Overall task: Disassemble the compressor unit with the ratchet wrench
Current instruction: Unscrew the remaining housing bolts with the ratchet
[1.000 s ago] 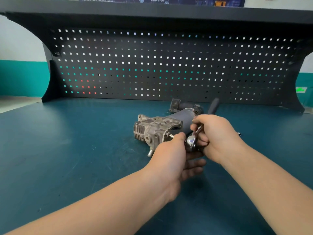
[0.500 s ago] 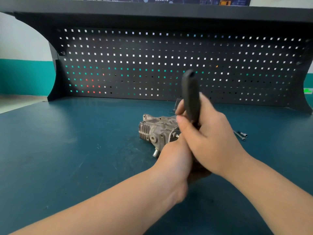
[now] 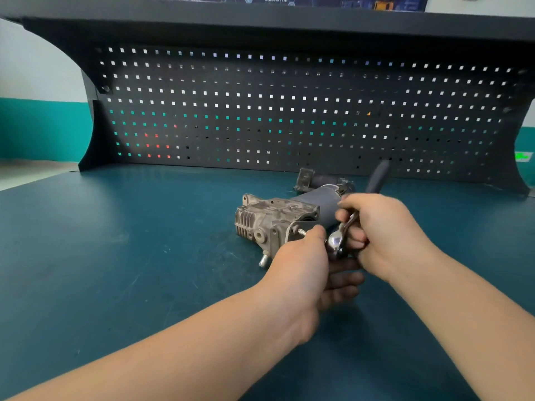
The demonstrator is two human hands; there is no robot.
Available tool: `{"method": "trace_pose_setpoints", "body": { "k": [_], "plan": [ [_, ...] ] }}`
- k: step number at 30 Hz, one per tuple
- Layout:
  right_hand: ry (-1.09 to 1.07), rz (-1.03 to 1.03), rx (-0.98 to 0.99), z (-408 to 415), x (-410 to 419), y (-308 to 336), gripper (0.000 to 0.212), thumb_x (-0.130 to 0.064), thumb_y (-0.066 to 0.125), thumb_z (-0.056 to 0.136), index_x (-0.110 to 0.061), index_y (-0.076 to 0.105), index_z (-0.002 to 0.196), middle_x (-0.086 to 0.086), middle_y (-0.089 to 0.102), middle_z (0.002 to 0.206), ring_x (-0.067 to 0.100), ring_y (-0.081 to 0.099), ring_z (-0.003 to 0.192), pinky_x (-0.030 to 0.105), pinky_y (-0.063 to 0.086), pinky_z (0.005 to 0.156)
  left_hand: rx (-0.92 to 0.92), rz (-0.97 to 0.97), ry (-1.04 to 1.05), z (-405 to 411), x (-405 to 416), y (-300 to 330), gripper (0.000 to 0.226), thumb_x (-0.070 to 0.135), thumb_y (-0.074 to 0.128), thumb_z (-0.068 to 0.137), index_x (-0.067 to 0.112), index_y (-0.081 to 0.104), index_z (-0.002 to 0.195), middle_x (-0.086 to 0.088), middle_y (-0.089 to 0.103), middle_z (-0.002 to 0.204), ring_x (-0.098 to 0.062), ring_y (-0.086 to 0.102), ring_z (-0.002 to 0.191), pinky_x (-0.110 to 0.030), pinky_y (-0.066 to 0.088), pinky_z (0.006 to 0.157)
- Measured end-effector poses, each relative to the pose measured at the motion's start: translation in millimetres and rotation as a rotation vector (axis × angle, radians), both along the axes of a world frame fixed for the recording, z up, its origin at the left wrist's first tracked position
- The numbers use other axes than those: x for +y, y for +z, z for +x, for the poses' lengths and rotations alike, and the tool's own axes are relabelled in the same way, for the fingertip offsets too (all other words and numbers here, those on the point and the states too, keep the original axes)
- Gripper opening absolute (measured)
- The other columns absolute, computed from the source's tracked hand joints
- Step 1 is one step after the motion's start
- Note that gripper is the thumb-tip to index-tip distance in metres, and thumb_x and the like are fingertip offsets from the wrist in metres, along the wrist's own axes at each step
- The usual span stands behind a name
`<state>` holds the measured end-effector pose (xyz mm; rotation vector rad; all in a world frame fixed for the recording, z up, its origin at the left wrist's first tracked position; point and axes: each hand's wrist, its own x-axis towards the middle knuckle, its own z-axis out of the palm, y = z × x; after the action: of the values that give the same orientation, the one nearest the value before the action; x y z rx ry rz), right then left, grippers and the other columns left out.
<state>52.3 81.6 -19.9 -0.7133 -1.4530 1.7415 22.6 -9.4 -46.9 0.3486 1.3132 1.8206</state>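
Note:
The compressor unit point(image 3: 272, 221), a grey cast-metal block with a dark cylindrical motor behind it, lies on the blue-green bench point(image 3: 115, 256). A bolt point(image 3: 301, 231) sticks out of its near right face. My left hand point(image 3: 304, 264) sits at that bolt, thumb and forefinger at its head, the other fingers straight below. My right hand point(image 3: 385, 230) grips the ratchet wrench point(image 3: 337, 241) by its shank; the chrome head is close beside my left thumb and the black handle point(image 3: 377, 176) points up and back to the right.
A black pegboard back panel point(image 3: 289, 111) with a shelf above closes off the far side of the bench. A wall with a teal band point(image 3: 43, 128) shows at the left.
The wrench handle stood upright in my right hand half a second ago; it has swung back down to the right, as it was a second ago. The view shifted slightly.

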Motion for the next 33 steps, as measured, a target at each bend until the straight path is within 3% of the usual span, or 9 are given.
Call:
{"method": "trace_pose_setpoints", "body": {
  "k": [4, 7, 10, 14, 17, 21, 24, 28, 33],
  "plan": [
    [0.038, -0.132, -0.050, -2, 6, -7, 0.029, -0.001, 0.041, 0.088, -0.007, 0.041, 0.060, 0.005, 0.041, 0.052, 0.007, 0.021, 0.023, 0.010, 0.015, 0.031, -0.003, -0.004, 0.006, 1, 1, -3, 0.041, 0.036, 0.037, 0.100, 0.008, 0.066, 0.092, -0.011, 0.068, 0.068, -0.012, 0.057, 0.037, -0.018, 0.047, 0.039],
    [-0.005, -0.058, 0.018, -4, 2, -5, 0.014, -0.001, 0.042, 0.088, -0.007, 0.045, 0.075, 0.004, 0.046, 0.050, 0.006, 0.023, 0.023, 0.010, 0.017, 0.031, -0.013, 0.013, 0.016, 2, 0, -1, 0.039, 0.036, 0.037, 0.100, 0.009, 0.065, 0.093, -0.010, 0.068, 0.067, -0.012, 0.057, 0.038, -0.019, 0.047, 0.040],
    [-0.039, 0.205, 0.046, -2, -1, -1, 0.012, -0.003, 0.045, 0.086, -0.014, 0.048, 0.082, 0.004, 0.049, 0.057, 0.003, 0.033, 0.027, 0.015, 0.025, 0.031, -0.025, 0.032, 0.009, 3, -2, 1, 0.038, 0.035, 0.037, 0.100, 0.008, 0.064, 0.095, -0.008, 0.069, 0.066, -0.012, 0.057, 0.039, -0.019, 0.048, 0.042],
    [-0.058, 0.666, 0.049, 5, -17, 2, 0.017, -0.004, 0.050, 0.085, -0.021, 0.050, 0.083, -0.001, 0.050, 0.053, 0.006, 0.047, 0.046, 0.019, 0.039, 0.046, -0.036, 0.060, 0.016, 3, -2, 1, 0.036, 0.034, 0.037, 0.100, 0.013, 0.063, 0.088, -0.001, 0.065, 0.054, -0.011, 0.057, 0.039, -0.019, 0.050, 0.043],
    [-0.061, 0.850, 0.044, 9, -29, 3, 0.016, -0.010, 0.055, 0.087, -0.025, 0.051, 0.085, 0.005, 0.054, 0.061, 0.009, 0.052, 0.053, 0.018, 0.044, 0.052, -0.048, 0.104, 0.027, 3, -3, 1, 0.032, 0.031, 0.038, 0.100, 0.015, 0.066, 0.100, 0.002, 0.065, 0.057, -0.012, 0.061, 0.045, -0.023, 0.054, 0.050],
    [-0.036, 0.834, 0.069, 11, -34, 4, 0.008, -0.015, 0.057, 0.090, -0.021, 0.052, 0.088, 0.013, 0.055, 0.064, 0.022, 0.053, 0.058, 0.028, 0.045, 0.057, -0.075, 0.129, 0.019, 3, -4, 2, 0.036, 0.035, 0.037, 0.100, 0.014, 0.065, 0.110, 0.001, 0.066, 0.060, -0.012, 0.062, 0.047, -0.025, 0.055, 0.053],
    [-0.082, 0.775, 0.037, 9, -32, 3, 0.009, -0.014, 0.054, 0.090, -0.021, 0.051, 0.087, 0.002, 0.057, 0.058, 0.007, 0.052, 0.051, 0.020, 0.042, 0.050, -0.067, 0.110, 0.026, 3, -5, 3, 0.035, 0.035, 0.036, 0.100, 0.013, 0.064, 0.101, 0.002, 0.064, 0.054, -0.011, 0.059, 0.042, -0.022, 0.053, 0.048],
    [-0.103, 0.405, 0.000, 4, -16, 2, 0.011, -0.008, 0.048, 0.090, -0.016, 0.048, 0.082, -0.004, 0.055, 0.045, 0.003, 0.038, 0.031, 0.017, 0.030, 0.033, -0.028, 0.075, 0.040, 3, -4, 5, 0.043, 0.035, 0.035, 0.101, 0.013, 0.063, 0.076, -0.002, 0.065, 0.051, -0.010, 0.053, 0.036, -0.017, 0.047, 0.042],
    [-0.072, 0.070, 0.057, -1, -6, -3, 0.023, -0.004, 0.046, 0.091, -0.006, 0.046, 0.068, 0.002, 0.052, 0.042, 0.007, 0.030, 0.025, 0.013, 0.021, 0.029, -0.008, 0.055, 0.076, 3, -2, 3, 0.044, 0.037, 0.037, 0.100, 0.011, 0.063, 0.077, -0.007, 0.068, 0.060, -0.011, 0.054, 0.038, -0.019, 0.048, 0.043]
  ]
}}
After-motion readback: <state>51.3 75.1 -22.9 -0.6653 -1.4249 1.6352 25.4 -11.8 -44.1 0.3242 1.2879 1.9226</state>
